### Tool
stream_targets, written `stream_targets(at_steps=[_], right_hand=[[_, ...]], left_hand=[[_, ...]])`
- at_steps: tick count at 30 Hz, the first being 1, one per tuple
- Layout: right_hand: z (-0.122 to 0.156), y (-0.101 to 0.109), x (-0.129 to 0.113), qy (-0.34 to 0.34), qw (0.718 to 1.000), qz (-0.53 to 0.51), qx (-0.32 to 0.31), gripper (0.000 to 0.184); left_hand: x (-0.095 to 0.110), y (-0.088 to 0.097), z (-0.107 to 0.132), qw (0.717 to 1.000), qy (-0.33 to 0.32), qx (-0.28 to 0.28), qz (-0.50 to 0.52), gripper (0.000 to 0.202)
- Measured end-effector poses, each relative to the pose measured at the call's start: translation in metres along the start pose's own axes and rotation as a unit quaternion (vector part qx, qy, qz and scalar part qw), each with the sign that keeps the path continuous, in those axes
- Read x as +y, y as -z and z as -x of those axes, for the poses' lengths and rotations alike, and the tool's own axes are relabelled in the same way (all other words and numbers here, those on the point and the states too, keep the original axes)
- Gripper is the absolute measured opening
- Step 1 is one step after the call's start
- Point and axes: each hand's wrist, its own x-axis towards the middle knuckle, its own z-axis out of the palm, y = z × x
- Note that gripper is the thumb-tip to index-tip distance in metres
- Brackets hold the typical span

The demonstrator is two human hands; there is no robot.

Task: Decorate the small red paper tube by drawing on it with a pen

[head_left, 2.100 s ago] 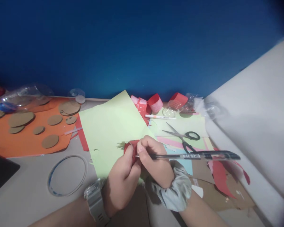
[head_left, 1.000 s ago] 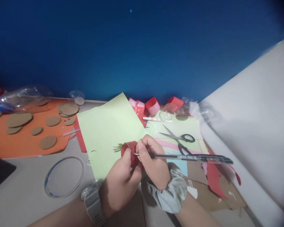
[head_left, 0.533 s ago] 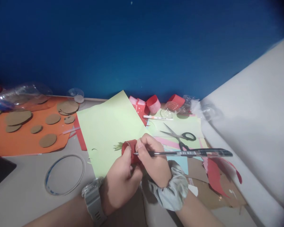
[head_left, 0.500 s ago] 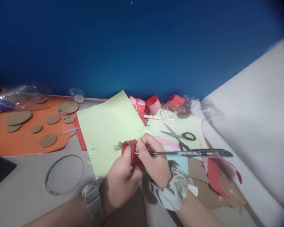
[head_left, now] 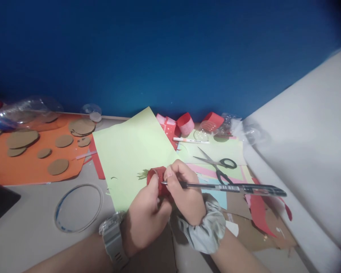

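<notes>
A small red paper strawberry piece with green paper leaves at its left side is pinched in my left hand, the thumb lying across its front. Between the fingers of my right hand is a black pen, held nearly level, its tip touching or close to the red surface. Both hands are over the lower corner of a light green paper sheet. What lies beneath the red piece is hidden by my fingers.
Black-handled scissors lie open on paper at the right, below a white marker. Cardboard discs rest on orange paper at left. A clear ring sits nearby. Red paper rings stand against the blue wall.
The pen's rear end has swung slightly downward and to the right. Both hands keep their grip in almost the same place, and the view has shifted slightly.
</notes>
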Motion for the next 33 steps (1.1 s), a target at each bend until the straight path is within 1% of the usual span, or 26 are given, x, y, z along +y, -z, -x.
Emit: stream_targets(at_steps=[3,8,12,17,22,26,31,33], right_hand=[[0.001,0.0002,0.0012,0.012,1.0,-0.008,-0.021,0.024],[0.0017,-0.0002,0.0025,0.003,1.0,-0.004,0.002,0.024],[0.0006,0.0004,0.0023,0.016,0.999,-0.006,-0.027,0.025],[0.0016,0.0004,0.0028,-0.004,1.0,-0.005,0.001,0.024],[0.0015,0.0,0.0006,0.014,0.999,-0.016,-0.032,0.025],[0.0,-0.0004,-0.0007,0.012,1.0,-0.004,-0.008,0.022],[-0.0004,0.0005,-0.0019,0.034,0.999,-0.011,-0.041,0.026],[0.0,0.0006,-0.0014,0.03,0.999,-0.008,-0.036,0.026]], left_hand=[[0.0008,0.0001,0.0002,1.0,-0.001,-0.004,-0.002,0.034],[0.0005,-0.0001,0.0001,1.0,-0.01,-0.003,0.002,0.035],[-0.0008,0.0001,-0.0003,1.0,-0.006,-0.005,-0.006,0.03],[0.0012,0.0015,0.0007,1.0,-0.002,-0.012,0.007,0.032],[0.0009,0.0019,0.0014,1.0,-0.006,-0.006,0.002,0.03],[0.0005,0.0008,0.0009,1.0,0.0,-0.009,0.006,0.03],[-0.0013,-0.0005,0.0002,1.0,-0.002,-0.004,-0.001,0.028],[-0.0016,-0.0002,0.0,1.0,0.002,-0.004,-0.001,0.027]])
